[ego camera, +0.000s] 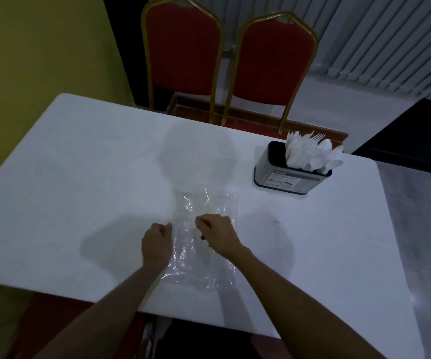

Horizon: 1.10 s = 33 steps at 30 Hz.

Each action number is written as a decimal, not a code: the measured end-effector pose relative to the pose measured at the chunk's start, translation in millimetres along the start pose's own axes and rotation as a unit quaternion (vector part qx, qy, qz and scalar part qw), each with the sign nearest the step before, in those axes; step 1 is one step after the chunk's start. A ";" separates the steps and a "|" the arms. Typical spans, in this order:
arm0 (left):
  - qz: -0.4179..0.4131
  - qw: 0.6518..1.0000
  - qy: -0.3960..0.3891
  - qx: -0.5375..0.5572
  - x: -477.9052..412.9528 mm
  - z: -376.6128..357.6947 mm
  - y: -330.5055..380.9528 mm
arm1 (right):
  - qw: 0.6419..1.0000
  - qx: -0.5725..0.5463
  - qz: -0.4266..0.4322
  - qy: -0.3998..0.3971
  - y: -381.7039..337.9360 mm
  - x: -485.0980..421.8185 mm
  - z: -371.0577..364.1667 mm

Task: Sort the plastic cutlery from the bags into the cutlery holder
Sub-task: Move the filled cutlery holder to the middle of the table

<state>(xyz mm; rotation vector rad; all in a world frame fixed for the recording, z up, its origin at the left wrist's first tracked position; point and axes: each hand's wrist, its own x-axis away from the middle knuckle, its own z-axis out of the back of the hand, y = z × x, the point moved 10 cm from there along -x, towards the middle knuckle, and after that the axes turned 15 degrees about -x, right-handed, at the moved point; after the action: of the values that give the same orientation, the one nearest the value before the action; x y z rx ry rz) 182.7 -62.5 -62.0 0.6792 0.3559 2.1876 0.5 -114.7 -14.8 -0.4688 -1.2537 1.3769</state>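
So we're standing at the white table (79, 156) working on the clear plastic bag (206, 208) that's lying flat at the near middle, right in front of us. Our left hand (157, 242) is curled up at the bag's left edge, fingers pressed together and looking like they're pinching the film there, and our right hand (215, 233) is resting on top of the bag with fingers bunched, seemingly nipping the plastic or something pale inside it; honestly it's too dim and blurry to tell which. There's a faint whitish long shape under the right hand that might be a leftover utensil, but we can't swear to it. The cutlery holder (287, 174) is sitting at the far right of the table, well apart from the bag, already stuffed with white plastic cutlery (313, 154), forks and spoons sticking up. Our read: we're probably late in the job, emptying or checking the bag. The next move probably calls for opening the bag mouth, fishing out whatever's left, then reaching far right to drop it in the holder.
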 end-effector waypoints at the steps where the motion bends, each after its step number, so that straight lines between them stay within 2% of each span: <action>1: -0.008 1.000 -0.007 0.001 1.2 0.1 1.4 | 0.997 0.032 0.028 0.062 -4.2 1.8 13.9; 3: -0.010 0.999 -0.028 0.017 3.9 -1.2 2.8 | 0.972 0.064 0.038 0.223 -3.2 15.7 53.6; 4: -0.011 0.999 -0.038 0.027 5.4 -3.4 3.5 | 0.962 0.055 0.008 0.266 9.2 20.3 68.8; 5: -0.014 0.998 -0.047 0.033 7.7 -4.9 6.2 | 0.961 0.036 -0.044 0.270 27.4 21.0 76.8; 8: -0.008 0.996 -0.067 0.052 14.3 -8.0 14.3 | 0.969 -0.002 -0.174 0.173 74.0 15.1 63.6; 10: -0.022 0.996 -0.078 0.032 14.9 -12.7 20.0 | 0.966 -0.028 -0.194 0.167 84.8 14.7 59.0; 12: -0.042 0.994 -0.100 0.005 16.6 -18.0 26.0 | 0.952 -0.105 -0.214 0.191 92.3 17.2 62.0; 15: -0.061 0.984 -0.148 0.074 23.5 -25.9 35.5 | 0.922 -0.229 -0.247 0.190 99.2 28.6 73.0; 20: -0.140 0.960 -0.223 0.090 43.8 -46.3 81.8 | 0.929 -0.240 -0.248 0.135 115.9 64.9 116.3; 23: -0.198 0.932 -0.288 0.096 73.7 -72.8 136.7 | 0.927 -0.257 -0.223 0.160 123.6 102.0 170.0; 29: -0.340 0.867 -0.362 0.050 162.6 -126.2 277.5 | 0.902 -0.268 -0.148 0.305 147.8 192.8 303.5; 31: -0.395 0.852 -0.342 0.030 195.8 -137.6 326.8 | 0.881 -0.265 -0.122 0.372 154.4 226.1 350.2; 33: -0.451 0.846 -0.285 0.000 226.6 -147.3 375.2 | 0.851 -0.260 -0.102 0.445 165.1 260.4 395.5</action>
<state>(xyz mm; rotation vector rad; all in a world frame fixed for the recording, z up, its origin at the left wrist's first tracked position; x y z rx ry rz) -255.0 -132.9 69.4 0.8905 0.2721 1.0294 -479.3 -3.4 79.7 -1.1571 -0.8209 0.4699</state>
